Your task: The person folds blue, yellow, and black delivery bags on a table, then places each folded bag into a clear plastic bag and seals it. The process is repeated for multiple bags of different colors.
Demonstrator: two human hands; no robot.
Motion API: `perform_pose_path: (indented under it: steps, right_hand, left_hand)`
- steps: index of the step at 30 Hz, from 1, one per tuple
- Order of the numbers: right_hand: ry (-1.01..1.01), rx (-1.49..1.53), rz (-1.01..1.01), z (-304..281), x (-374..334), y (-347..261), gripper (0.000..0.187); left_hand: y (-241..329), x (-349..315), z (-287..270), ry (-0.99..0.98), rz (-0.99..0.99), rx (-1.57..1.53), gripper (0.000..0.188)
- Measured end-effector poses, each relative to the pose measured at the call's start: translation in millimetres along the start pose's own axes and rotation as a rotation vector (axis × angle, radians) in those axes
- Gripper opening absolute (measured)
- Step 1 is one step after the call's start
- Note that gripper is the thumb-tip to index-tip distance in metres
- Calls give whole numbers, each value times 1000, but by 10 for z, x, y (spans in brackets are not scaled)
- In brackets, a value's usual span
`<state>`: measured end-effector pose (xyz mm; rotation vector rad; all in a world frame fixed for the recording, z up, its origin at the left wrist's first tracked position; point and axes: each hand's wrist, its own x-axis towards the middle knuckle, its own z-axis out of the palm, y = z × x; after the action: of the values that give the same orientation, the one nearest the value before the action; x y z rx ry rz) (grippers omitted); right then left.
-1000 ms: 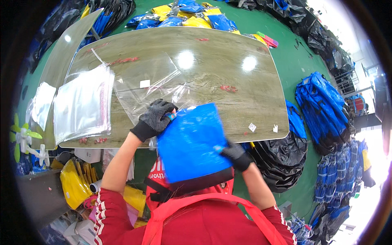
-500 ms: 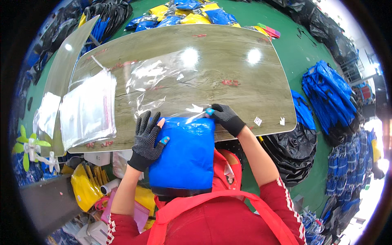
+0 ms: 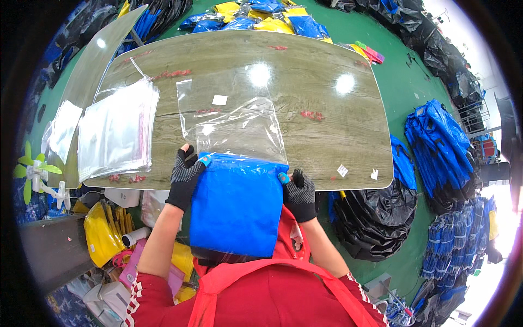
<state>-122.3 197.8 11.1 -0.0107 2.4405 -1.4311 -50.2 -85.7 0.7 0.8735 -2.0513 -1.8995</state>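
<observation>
A blue folded bag [image 3: 234,210] with a black lower edge lies against my front, overhanging the table's near edge. Its far end meets a clear plastic bag [image 3: 245,128] stretched flat on the table; the film seems to reach over the blue bag's far edge. My left hand [image 3: 187,175], in a dotted grey and black glove, is closed at the left corner where the two meet. At the right corner my right hand [image 3: 300,192], gloved alike, has its fingers curled in. Both thumbs show blue tips and press on that edge.
A stack of clear plastic bags [image 3: 117,131] rests on the left of the wood-patterned table [image 3: 332,147]. Small white labels [image 3: 342,170] lie at its right. Black and blue bags [image 3: 376,218] are piled beside the right edge; a green clip-on fan [image 3: 37,170] stands at the left.
The clear plastic bag, crumpled before, now lies spread flat beyond the blue bag. My left hand moved off the blue bag's face to its left corner; my right hand came down toward me.
</observation>
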Motion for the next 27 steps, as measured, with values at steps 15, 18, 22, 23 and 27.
perform_pose_path:
  steps: [15,18,22,23,27]
  right_hand:
    - [41,93,-308,-128,-9,-29,25]
    - [11,-157,-244,-167,-224,77,24]
    - [-281,-184,-437,-396,-245,180,21]
    - [-217,34,-299,-423,-170,176,24]
    - [-197,457,77,-397,-156,24,46]
  left_hand:
    - [13,-221,21,2,97,40,79]
    - [105,-239,-73,-96,-108,-111,56]
    - [184,-242,-9,-280,-283,-183,35]
    - [186,-267,52,-298,-197,-142,34]
    - [234,-553,118,-327,-46,-43,58]
